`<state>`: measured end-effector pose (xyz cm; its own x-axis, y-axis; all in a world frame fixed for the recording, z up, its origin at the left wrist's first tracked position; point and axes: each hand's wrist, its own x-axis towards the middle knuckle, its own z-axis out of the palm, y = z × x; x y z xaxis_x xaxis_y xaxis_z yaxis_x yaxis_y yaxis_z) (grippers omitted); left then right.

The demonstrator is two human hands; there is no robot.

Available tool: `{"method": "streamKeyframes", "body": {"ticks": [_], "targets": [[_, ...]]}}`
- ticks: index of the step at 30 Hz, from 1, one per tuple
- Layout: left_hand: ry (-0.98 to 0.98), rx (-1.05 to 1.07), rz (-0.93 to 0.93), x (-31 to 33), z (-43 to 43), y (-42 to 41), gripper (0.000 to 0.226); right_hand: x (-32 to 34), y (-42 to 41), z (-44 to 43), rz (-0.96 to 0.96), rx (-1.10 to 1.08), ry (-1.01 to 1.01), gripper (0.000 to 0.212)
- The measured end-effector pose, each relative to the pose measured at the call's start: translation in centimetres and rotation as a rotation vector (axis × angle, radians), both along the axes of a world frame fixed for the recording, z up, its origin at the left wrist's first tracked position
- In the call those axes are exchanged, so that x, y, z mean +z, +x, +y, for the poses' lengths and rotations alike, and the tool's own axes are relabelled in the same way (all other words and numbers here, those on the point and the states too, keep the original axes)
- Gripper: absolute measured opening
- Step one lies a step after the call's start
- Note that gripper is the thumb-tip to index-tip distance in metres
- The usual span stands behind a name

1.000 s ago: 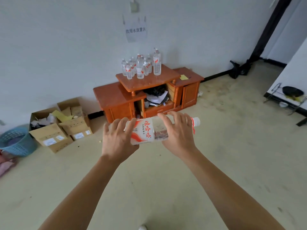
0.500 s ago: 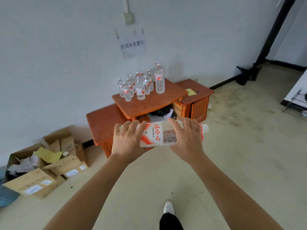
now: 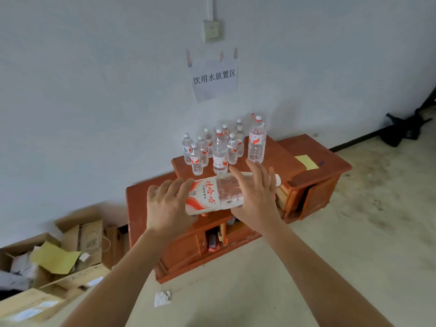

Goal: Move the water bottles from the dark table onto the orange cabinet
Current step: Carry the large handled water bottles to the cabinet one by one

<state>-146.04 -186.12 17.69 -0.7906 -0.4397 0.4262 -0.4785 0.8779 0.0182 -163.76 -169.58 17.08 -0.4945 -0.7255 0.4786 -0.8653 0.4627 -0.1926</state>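
- The left hand (image 3: 168,206) holds the bottom end of a big water bottle (image 3: 212,194), with its fingers spread and bent over the top.
- The right hand (image 3: 256,197) holds the same bottle near its cap end, with its fingers laid over it.
- The bottle lies on its side in the air, in front of the orange cabinet (image 3: 330,168).
- More water bottles (image 3: 220,149) stand up in a bunch on the cabinet's raised top, close to the wall.
- A yellow paper (image 3: 306,161) lies on the cabinet's right side.
- A paper sign (image 3: 214,77) hangs on the wall above.
- Open cardboard boxes (image 3: 77,234) sit on the floor to the left.
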Motion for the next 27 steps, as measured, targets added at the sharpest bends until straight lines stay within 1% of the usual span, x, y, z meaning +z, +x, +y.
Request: {"method": "streamKeyframes", "body": {"ticks": [3,6,9,13,16,19,23,27], "targets": [[0.067,0.023,0.000,-2.1,-6.3,-3.7,0.087,-1.8,-4.2,-6.4,-0.058,-0.090,0.031,0.107],[0.086,-0.008,-0.006,-4.3,-12.5,-7.5,0.089,-3.1,-7.5,-11.6,-0.104,-0.155,0.117,0.100],[0.108,-0.084,-0.074,-6.1,-18.3,-11.2,0.090,-3.6,-10.6,-16.0,-0.134,-0.160,0.280,0.096],[0.222,-0.133,-0.195,-8.6,-24.0,-15.5,0.098,-4.5,-14.3,-20.5,-0.124,-0.149,0.399,0.094],[0.339,-0.188,-0.257,-11.1,-25.9,-18.0,0.097,-5.4,-15.8,-21.7,-0.056,-0.142,0.516,0.095],[0.445,-0.221,-0.341,-13.7,-26.6,-20.6,0.099,-5.6,-17.8,-23.1,0.002,-0.108,0.682,0.097],[0.534,-0.186,-0.425,-17.2,-27.1,-25.4,0.100,-6.2,-21.8,-25.0,-0.133,-0.106,0.867,0.092],[0.602,-0.144,-0.524,-19.3,-26.9,-28.5,0.098,-7.5,-25.0,-25.8,-0.247,-0.073,0.947,0.088]]}}
